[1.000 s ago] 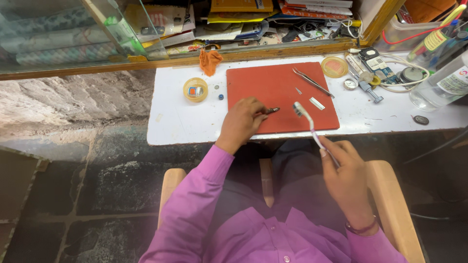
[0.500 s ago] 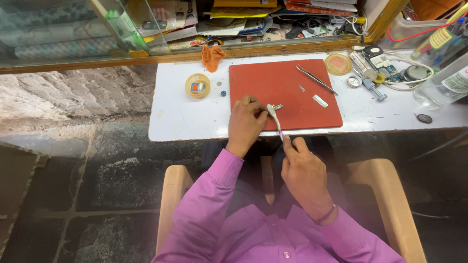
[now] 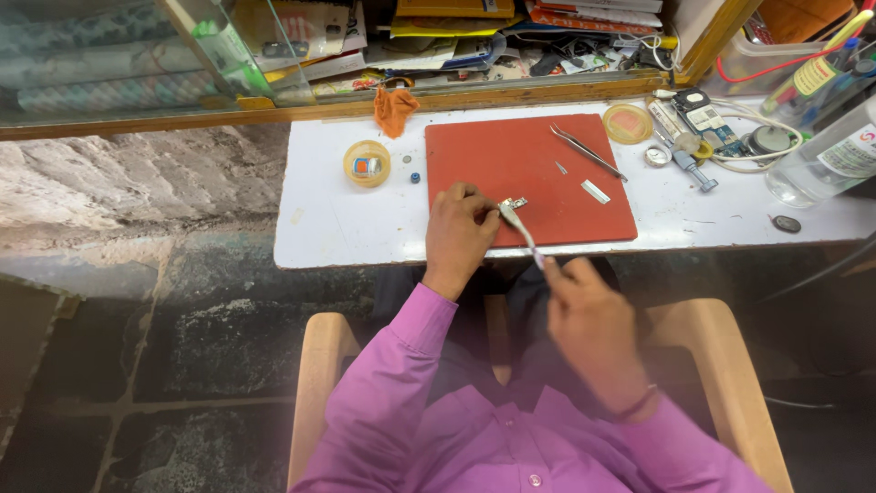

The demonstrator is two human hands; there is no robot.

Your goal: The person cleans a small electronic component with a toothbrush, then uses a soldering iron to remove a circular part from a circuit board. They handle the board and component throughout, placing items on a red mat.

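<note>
Left hand (image 3: 459,230) fingers curl together, pinning a small metal part (image 3: 514,204) on the red mat (image 3: 529,173) near the counter's (image 3: 347,228) front edge. Right hand (image 3: 589,319) fingers clamp a slim tool (image 3: 520,228), its tip touching the part; the part's details are too small to make out.

We count one red mat (image 3: 529,173) on one white bench (image 3: 365,228), one pair of tweezers (image 3: 587,152), two round yellow tins (image 3: 367,163) (image 3: 628,123), one orange cloth (image 3: 394,108), one clear bottle (image 3: 826,160), and two hands (image 3: 459,236) (image 3: 591,330).
</note>
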